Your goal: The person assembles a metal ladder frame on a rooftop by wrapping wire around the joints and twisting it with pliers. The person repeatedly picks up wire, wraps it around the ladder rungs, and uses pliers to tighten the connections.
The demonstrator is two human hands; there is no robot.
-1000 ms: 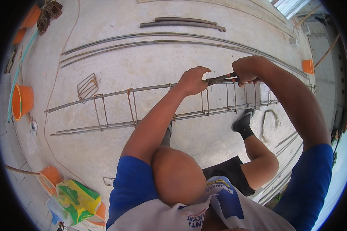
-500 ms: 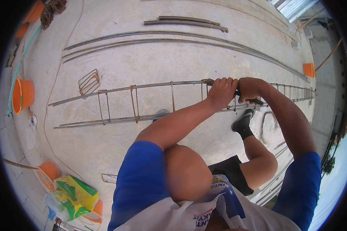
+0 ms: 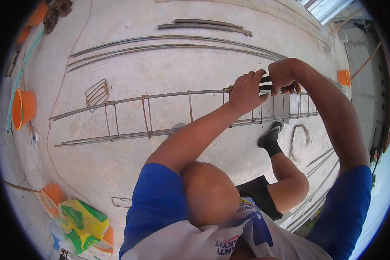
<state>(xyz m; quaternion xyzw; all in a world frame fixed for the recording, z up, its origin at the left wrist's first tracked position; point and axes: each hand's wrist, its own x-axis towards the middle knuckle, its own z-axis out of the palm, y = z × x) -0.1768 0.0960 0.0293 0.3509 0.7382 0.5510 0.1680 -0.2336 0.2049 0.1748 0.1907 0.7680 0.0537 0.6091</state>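
Note:
A long rebar cage (image 3: 169, 95) lies across the floor, its bars joined by several rusty rectangular stirrups (image 3: 146, 116). My right hand (image 3: 286, 77) is closed on dark-handled pincers (image 3: 266, 80) above the far bar. The two handles stand slightly apart between my hands. My left hand (image 3: 245, 92) is curled over the far bar and the front of the pincers, thumb toward me. A dark bit pokes out at its left, beside the bar; the palm hides what the jaws grip. My foot in a dark shoe (image 3: 271, 136) is beside the near bars.
Long loose bars (image 3: 160, 38) and two short, thicker pieces (image 3: 203, 26) lie beyond the cage. Loose stirrups (image 3: 97, 94) rest at its far left. Orange buckets (image 3: 28, 108) line the left side, near a yellow-green sack (image 3: 84, 225). A wire coil (image 3: 300, 138) lies right of my foot.
My right hand has moved up and right, away from my left, with its elbow raised. The pincers' handles now show between the hands. My left hand has shifted slightly left.

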